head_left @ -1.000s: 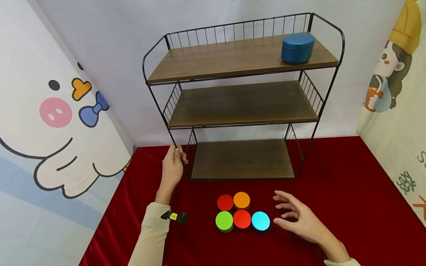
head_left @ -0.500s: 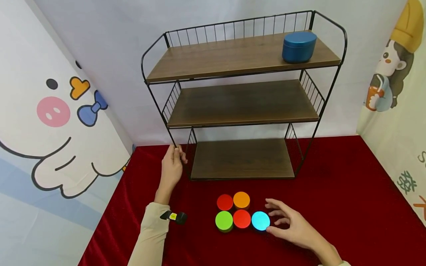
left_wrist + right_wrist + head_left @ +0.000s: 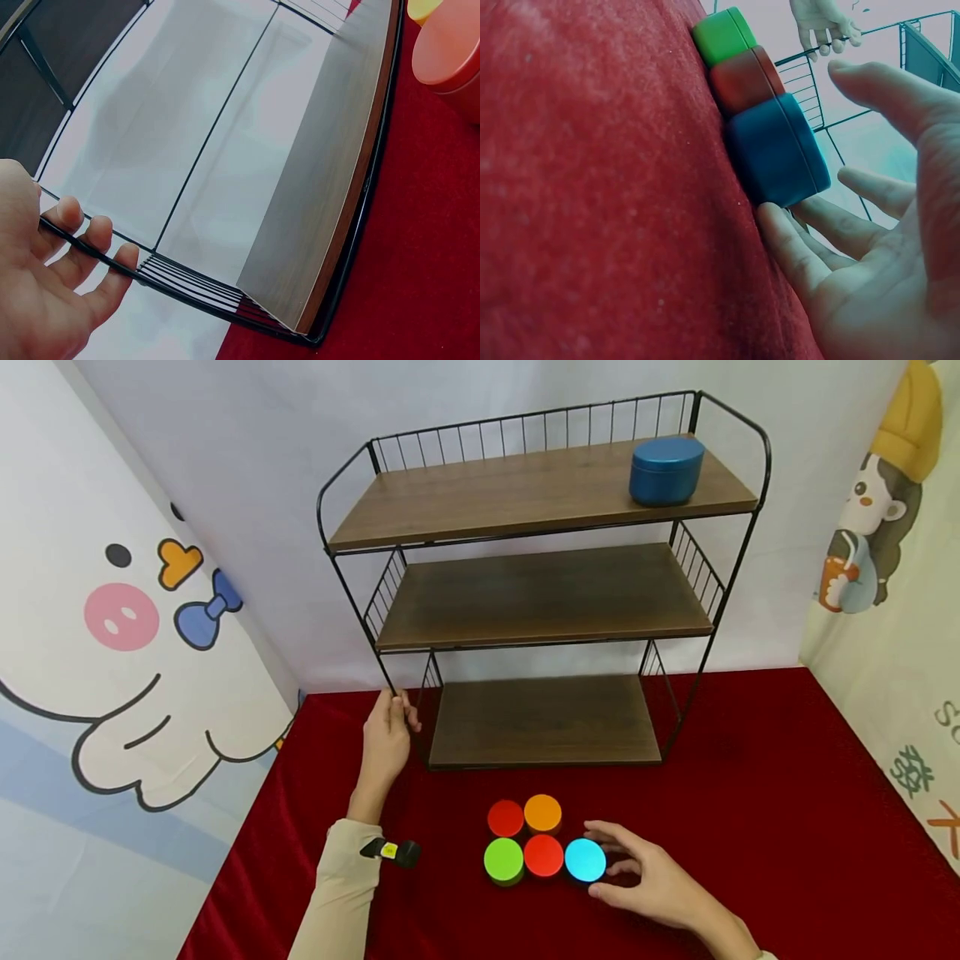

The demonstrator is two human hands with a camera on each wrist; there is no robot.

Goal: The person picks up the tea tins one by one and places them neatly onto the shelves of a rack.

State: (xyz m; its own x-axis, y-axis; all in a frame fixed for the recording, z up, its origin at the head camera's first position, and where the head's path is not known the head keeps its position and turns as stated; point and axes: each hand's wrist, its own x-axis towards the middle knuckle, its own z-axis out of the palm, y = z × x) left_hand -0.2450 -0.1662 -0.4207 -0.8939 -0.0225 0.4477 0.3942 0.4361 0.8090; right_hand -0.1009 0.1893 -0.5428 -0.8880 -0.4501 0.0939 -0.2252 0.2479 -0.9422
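Your right hand (image 3: 656, 881) is down on the red cloth (image 3: 787, 793), fingers spread and loosely curved around the cyan tin (image 3: 585, 859), fingertips touching its side at its 3 o'clock. That tin sits at the right end of the front row, touching the red tin (image 3: 543, 854), with the green tin (image 3: 503, 860) beyond it. Up at 10 o'clock from the tins, your left hand (image 3: 386, 739) grips the front left leg of the wire shelf (image 3: 540, 602), fingers curled over the black wire.
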